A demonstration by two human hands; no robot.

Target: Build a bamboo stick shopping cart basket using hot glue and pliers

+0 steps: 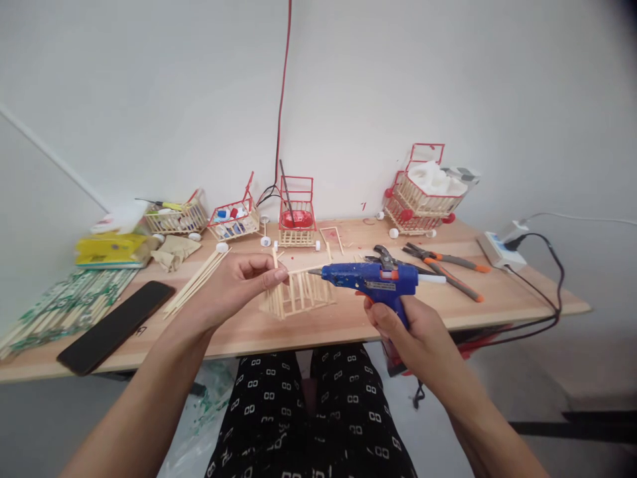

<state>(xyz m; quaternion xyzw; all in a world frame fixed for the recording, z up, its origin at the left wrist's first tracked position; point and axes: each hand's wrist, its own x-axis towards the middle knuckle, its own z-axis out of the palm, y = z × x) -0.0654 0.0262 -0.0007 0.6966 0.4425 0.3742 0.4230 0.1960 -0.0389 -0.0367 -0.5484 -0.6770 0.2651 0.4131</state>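
My left hand [241,282] pinches the upper left corner of a small basket frame [304,293] built from pale wooden sticks. The frame is held just over the front of the table. In my right hand [418,335] is a blue hot glue gun [368,275], gripped by its handle with a white glue stick [432,279] out of the back. Its nozzle points left, close to the frame's top edge near my left fingertips; whether it touches I cannot tell.
Small stick carts with red trim [296,216] line the wall. Loose sticks [196,282], a phone [117,325] and wrapped stick bundles [74,299] lie left. Orange-handled pliers [452,275] and a power strip [500,249] with cords lie right. A small stick rectangle [340,239] rests behind the basket frame.
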